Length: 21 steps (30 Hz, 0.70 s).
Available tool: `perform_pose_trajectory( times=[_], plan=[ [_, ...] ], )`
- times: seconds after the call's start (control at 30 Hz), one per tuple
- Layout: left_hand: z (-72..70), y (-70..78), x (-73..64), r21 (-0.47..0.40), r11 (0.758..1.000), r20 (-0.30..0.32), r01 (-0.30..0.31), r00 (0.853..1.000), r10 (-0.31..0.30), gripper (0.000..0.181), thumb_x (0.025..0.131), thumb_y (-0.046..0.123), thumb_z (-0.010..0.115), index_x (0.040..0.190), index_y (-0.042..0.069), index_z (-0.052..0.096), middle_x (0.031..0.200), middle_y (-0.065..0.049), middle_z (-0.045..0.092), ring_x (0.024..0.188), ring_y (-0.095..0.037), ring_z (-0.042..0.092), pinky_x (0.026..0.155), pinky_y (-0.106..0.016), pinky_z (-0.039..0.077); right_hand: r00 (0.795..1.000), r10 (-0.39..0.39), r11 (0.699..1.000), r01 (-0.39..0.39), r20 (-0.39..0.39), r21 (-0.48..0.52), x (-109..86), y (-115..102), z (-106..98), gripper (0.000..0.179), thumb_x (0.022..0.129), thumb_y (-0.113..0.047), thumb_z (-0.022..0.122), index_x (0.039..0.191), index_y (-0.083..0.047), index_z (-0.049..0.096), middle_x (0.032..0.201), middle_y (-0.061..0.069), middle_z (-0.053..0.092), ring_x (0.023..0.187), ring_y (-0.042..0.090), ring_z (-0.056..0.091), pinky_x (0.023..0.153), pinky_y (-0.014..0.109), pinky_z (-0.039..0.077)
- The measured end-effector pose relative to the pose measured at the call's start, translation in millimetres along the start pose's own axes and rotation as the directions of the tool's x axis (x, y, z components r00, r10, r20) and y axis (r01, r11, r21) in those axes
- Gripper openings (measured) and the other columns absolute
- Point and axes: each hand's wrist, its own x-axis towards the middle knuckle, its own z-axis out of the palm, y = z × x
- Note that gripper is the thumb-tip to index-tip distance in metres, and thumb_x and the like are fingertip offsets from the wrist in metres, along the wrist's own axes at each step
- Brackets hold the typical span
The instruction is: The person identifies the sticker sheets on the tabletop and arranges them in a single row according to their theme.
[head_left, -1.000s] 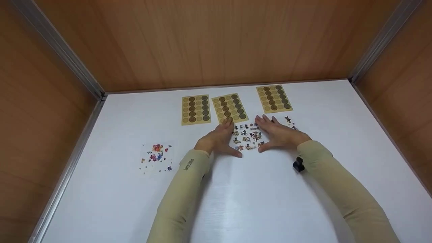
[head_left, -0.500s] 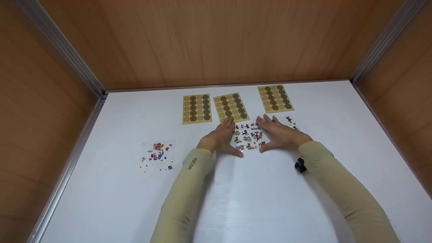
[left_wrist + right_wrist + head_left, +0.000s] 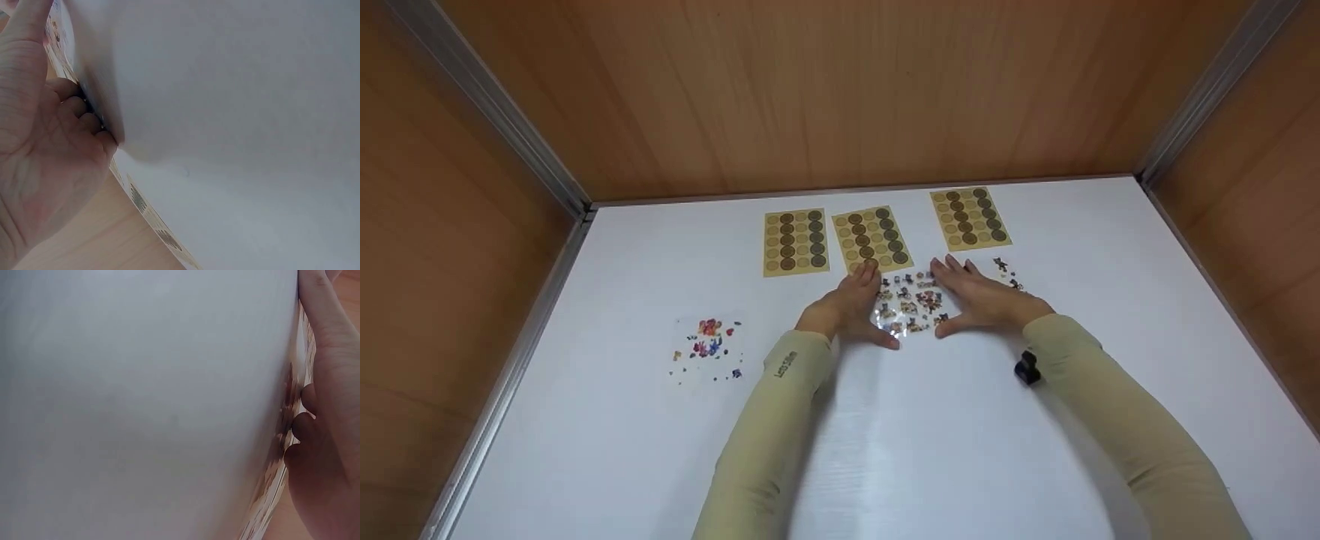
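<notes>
In the head view a clear sticker sheet [image 3: 907, 306] printed with small cartoon figures lies on the white table. My left hand [image 3: 844, 307] rests at its left edge, thumb pointing inward along the near side, fingertips reaching the bottom of a gold sheet with round coin-like stickers [image 3: 872, 238]. Across from it, my right hand [image 3: 982, 298] lies with fingers spread at the sheet's right side. Beneath and beyond that hand, more small figure stickers [image 3: 1001, 265] show, partly hidden by it. Both wrist views show the fingers [image 3: 73, 107] low against the table surface.
Two more gold coin-sticker sheets lie along the back, one at left [image 3: 796, 242] and one at right [image 3: 970, 219]. Another clear sheet with colourful small stickers [image 3: 708, 348] is on the left. Wooden panels [image 3: 840, 90] enclose the table's back and sides.
Both hands stay in place beside the clear sheet. Light glints now show on its lower left part; the head view shifts only slightly.
</notes>
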Motion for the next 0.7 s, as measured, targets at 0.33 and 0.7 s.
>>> perform_pose_trajectory(
  times=[0.33,0.7],
  plan=[
    [0.8,0.8,2.3,0.029,0.999,-0.005,-0.027,1.0,0.027,0.142,0.067,0.076,0.075,0.162,0.002,0.0,0.168,-0.016,-0.009,0.154,-0.031,-0.008,0.125,-0.041,0.004,1.0,0.02,1.0,-0.02,0.001,0.001,-2.2,-1.0,-1.5,0.128,0.074,-0.074,0.072,0.164,-0.019,0.002,0.17,0.006,-0.005,0.153,0.037,-0.008,0.123,0.057,0.003],
    [3.6,-2.6,3.0,0.012,1.0,-0.011,-0.02,1.0,0.02,0.142,0.067,0.076,0.076,0.162,0.004,0.0,0.168,-0.015,-0.009,0.154,-0.03,-0.008,0.125,-0.04,0.003,0.999,0.051,0.995,-0.051,0.001,0.087,-2.6,-5.3,1.2,0.127,0.074,-0.069,0.077,0.164,-0.028,-0.003,0.169,0.009,-0.009,0.151,0.044,-0.008,0.122,0.06,0.003]
  ],
)
